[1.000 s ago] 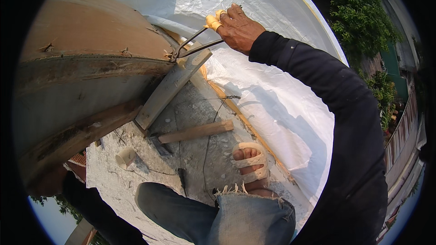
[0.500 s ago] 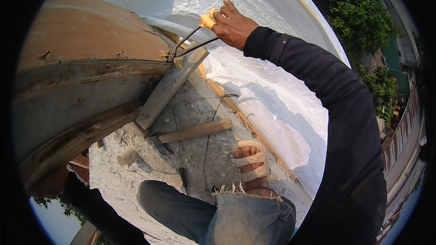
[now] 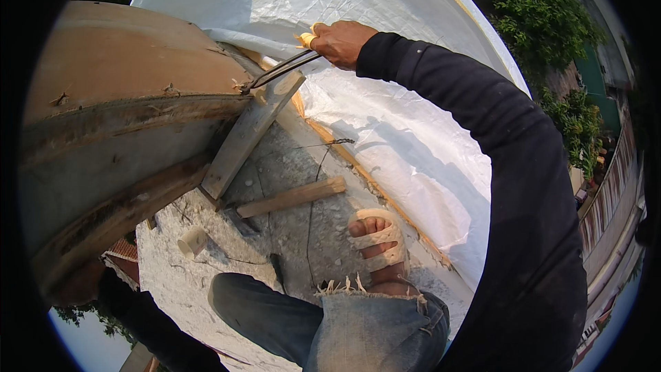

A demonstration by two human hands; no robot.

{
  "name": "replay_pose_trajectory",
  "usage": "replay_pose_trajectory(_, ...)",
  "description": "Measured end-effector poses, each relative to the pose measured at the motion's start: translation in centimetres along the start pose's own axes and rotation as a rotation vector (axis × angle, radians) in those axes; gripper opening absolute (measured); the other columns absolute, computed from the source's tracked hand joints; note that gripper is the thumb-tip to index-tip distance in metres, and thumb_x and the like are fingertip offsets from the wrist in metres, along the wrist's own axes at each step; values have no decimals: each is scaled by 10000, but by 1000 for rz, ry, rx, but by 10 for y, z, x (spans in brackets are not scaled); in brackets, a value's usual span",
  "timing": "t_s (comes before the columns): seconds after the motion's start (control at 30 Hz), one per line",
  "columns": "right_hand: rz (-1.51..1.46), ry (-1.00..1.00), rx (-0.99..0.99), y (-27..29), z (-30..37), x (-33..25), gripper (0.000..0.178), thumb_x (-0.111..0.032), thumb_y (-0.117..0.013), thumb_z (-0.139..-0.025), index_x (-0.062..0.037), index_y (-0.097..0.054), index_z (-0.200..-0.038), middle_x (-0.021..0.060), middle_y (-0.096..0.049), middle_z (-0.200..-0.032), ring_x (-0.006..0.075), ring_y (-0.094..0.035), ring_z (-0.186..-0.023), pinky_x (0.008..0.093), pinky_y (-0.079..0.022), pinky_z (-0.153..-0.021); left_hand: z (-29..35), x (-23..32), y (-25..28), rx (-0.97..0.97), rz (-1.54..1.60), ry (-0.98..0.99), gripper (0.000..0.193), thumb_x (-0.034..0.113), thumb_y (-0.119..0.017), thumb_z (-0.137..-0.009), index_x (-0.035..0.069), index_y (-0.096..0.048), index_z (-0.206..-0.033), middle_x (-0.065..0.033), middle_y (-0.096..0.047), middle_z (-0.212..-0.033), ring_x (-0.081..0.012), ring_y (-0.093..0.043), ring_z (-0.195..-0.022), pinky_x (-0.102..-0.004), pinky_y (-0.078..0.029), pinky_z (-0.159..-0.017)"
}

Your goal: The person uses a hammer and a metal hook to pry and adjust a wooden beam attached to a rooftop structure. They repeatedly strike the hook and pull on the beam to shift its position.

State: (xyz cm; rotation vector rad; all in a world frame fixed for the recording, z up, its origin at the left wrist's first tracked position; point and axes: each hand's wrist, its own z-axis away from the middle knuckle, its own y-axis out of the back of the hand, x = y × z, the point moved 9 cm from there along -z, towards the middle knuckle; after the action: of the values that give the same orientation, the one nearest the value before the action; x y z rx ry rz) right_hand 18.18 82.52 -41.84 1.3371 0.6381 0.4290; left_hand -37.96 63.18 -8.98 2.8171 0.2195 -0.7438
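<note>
My right hand (image 3: 342, 43), with yellow tape or coverings on its fingertips, is closed round the long metal handles of a pair of pincers (image 3: 284, 69). The handles lie close together, and the jaws bite at the end of a wooden formwork panel (image 3: 131, 55), by its upper batten. A wooden board (image 3: 251, 138) stands slanted against the panel's end, just below the jaws. At the lower left, my left hand (image 3: 74, 282) is in deep shadow beside the panel's lower batten. Its fingers cannot be made out.
On the rough concrete lie a hammer with a wooden handle (image 3: 292, 196), a short pipe stub (image 3: 193, 242) and thin wires (image 3: 312, 217). White sheeting (image 3: 413, 158) spreads on the right, past a wooden strip (image 3: 375, 182). My sandalled foot (image 3: 377, 238) rests near the strip.
My right hand has squeezed the pincers' handles together and its fingers have curled in. The hand sits slightly lower and further left in the picture. The whole view has shifted a little.
</note>
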Motion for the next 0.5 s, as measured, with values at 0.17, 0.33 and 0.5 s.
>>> replay_pose_trajectory(0.17,23,-29,-3,-8,3,1,371,-136,-654,-941,68,-608,-1246,280,-591,-1195,373,-683,-1013,458,-569,-836,-2,1,2,0,4,-5,338,282,-670,-893,4,-577,-1060,-128,-629,-1012,-267,-664,-900,-374,-573,-800)
replay_pose_trajectory(0.33,170,30,33,-5,0,0,497,-128,-704,-903,66,-551,-1335,267,-577,-1261,356,-609,-1139,458,-454,-999,-5,4,2,1,12,-22,329,284,-668,-891,6,-581,-1044,-125,-628,-996,-266,-663,-886,-376,-572,-791)
replay_pose_trajectory(0.5,229,56,-11,0,-9,3,456,-162,-683,-930,16,-578,-1336,241,-613,-1234,345,-600,-1164,473,-412,-1065,-8,7,4,2,16,-27,321,285,-665,-890,8,-584,-1029,-123,-627,-981,-265,-661,-872,-377,-571,-783)
